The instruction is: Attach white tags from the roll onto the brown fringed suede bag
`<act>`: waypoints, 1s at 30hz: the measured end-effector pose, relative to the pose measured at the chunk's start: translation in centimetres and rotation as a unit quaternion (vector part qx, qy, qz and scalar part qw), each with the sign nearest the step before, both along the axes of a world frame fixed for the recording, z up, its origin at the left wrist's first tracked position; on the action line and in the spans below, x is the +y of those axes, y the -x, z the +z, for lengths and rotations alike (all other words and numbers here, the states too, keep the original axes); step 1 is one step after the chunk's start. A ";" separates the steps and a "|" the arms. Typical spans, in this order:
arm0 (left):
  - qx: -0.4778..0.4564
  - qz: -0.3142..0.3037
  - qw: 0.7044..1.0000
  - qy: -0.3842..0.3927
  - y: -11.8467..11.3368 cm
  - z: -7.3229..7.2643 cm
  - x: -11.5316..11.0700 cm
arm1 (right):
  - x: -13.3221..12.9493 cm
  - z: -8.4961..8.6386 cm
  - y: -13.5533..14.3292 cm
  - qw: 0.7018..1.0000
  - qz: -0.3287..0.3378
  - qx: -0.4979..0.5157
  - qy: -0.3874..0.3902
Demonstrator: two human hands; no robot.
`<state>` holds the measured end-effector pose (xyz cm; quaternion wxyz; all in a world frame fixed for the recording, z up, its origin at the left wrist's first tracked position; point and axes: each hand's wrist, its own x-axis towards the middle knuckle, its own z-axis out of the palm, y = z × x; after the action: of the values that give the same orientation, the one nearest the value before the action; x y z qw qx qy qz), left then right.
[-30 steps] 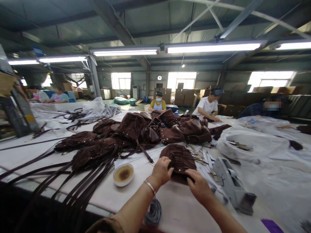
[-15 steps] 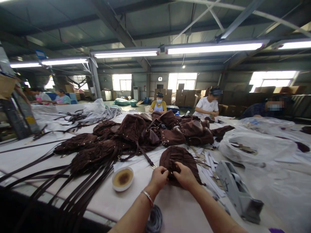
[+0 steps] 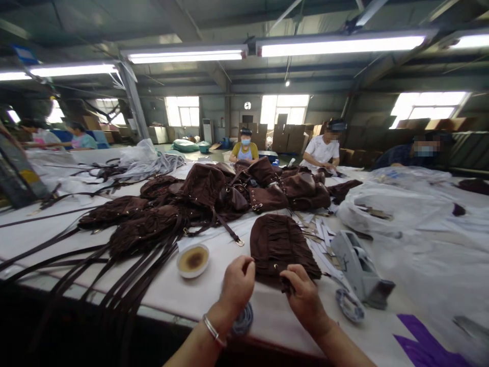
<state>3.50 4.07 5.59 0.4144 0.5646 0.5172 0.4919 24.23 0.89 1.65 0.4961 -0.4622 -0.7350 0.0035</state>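
White bowl (image 3: 191,276): landmark on the table (image 3: 214,257), with yellowish-brown contents

Brown bag (image 3: 278,238): lies right of the bowl, pleated face up, near edge toward the person

Right hand (image 3: 303,291): right of the bowl, at the bag's near edge, thumb and fingers pinching a small dark piece (image 3: 284,289); whether that piece belongs to the bag cannot be told

Left hand (image 3: 237,282): between bowl and bag, fingers curled with the tips close together beside the bag's near left corner; whether they touch the bag or pinch anything cannot be told

Metal stud (image 3: 275,266): right of the bowl, on the bag's near edge; a sensible guide for the fingers, since it stands out from the dark cloth

Good handling: the person seems to be working along the near edge; a light pinch and a flat bag would probably serve best, as a hard tug could drag the soft pleats askew

Buckled strap (image 3: 226,227): beyond the bowl and to its right; best kept from snagging the bag

Coil (image 3: 243,320): nearer the person than the bowl and to its right, close below the left hand; the wrist does well to avoid it
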 end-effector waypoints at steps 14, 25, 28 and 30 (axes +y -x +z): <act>-0.264 -0.117 0.845 0.450 -8.5 -2.8 -4.1 | -8.6 -1.7 -1.2 0.982 0.022 0.111 0.149; -0.231 -0.117 0.862 0.435 -9.2 -2.3 -5.8 | -6.5 0.8 2.8 0.608 0.039 0.644 0.463; -0.220 -0.144 0.829 0.493 -8.9 -2.2 -5.2 | -6.5 0.4 3.7 0.575 0.031 0.671 0.468; -0.194 -0.158 0.815 0.523 -9.0 -2.2 -4.6 | -6.7 0.4 4.0 0.569 0.026 0.669 0.478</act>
<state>12.46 -0.57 3.43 0.8109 0.2293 0.5092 0.1746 20.22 -5.83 2.07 0.5529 -0.4783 -0.0965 0.6755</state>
